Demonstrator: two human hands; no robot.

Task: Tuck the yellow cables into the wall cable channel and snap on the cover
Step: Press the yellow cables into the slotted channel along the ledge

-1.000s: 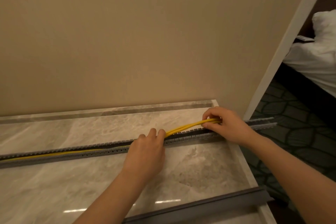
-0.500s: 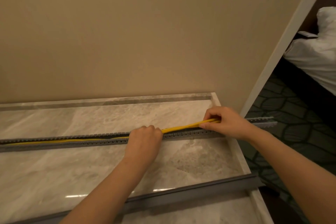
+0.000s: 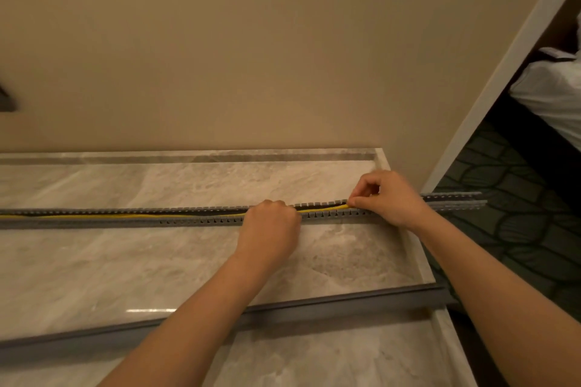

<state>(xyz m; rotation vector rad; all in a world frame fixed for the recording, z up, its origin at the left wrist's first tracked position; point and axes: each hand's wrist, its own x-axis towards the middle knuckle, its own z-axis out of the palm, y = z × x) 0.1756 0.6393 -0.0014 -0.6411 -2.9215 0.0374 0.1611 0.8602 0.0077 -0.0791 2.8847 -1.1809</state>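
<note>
Yellow cables (image 3: pixel 125 215) lie along the inside of a long grey slotted channel (image 3: pixel 195 220), which rests flat on a pale marble counter (image 3: pixel 125 261) and runs from the left edge of the head view across to the right, parallel to the beige wall (image 3: pixel 251 56) behind the counter. The channel's right end (image 3: pixel 456 200) sticks out past the counter's right edge, over a dark patterned carpet (image 3: pixel 518 229). For most of their length the cables sit down between the channel's two toothed sides; toward the right, a short stretch shows between the two hands, at about the level of the teeth.

The left hand (image 3: pixel 270 229) is clenched into a loose fist, knuckles toward the wall, resting on top of the channel roughly at its middle and covering the cables there; whether its fingers grip the cables underneath cannot be told. The right hand (image 3: pixel 390 198) sits on the channel further right, near the counter's edge, with thumb and forefinger pinched together on the cables where they reach the far side of the channel, the other fingers curled.

Nearer the camera than the channel, a second long grey strip, the cover (image 3: pixel 314 305), lies on the counter well apart from the channel, slanting slightly and passing under both forearms. Beyond the counter's right edge, a white door frame (image 3: pixel 503 78) rises at an angle, with white bedding (image 3: pixel 553 94) past it.
</note>
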